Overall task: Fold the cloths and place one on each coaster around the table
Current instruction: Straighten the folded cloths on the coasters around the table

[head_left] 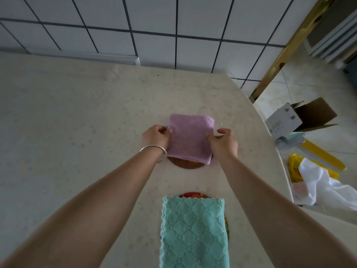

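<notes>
A folded purple cloth point(190, 138) lies over a round brown coaster point(185, 163), whose near rim shows below the cloth. My left hand point(155, 136) pinches the cloth's left edge, and a silver bangle sits on that wrist. My right hand point(222, 143) grips the cloth's right edge. Closer to me, a folded teal cloth point(193, 233) covers a red patterned coaster point(191, 195), of which only the far rim and a sliver on the right show.
The cream table point(77, 122) has its right edge curving past the cloths. A tiled wall point(154, 31) stands behind it. On the floor to the right lie an open cardboard box point(301, 118), a yellow object point(322, 155) and a white plastic bag point(324, 186).
</notes>
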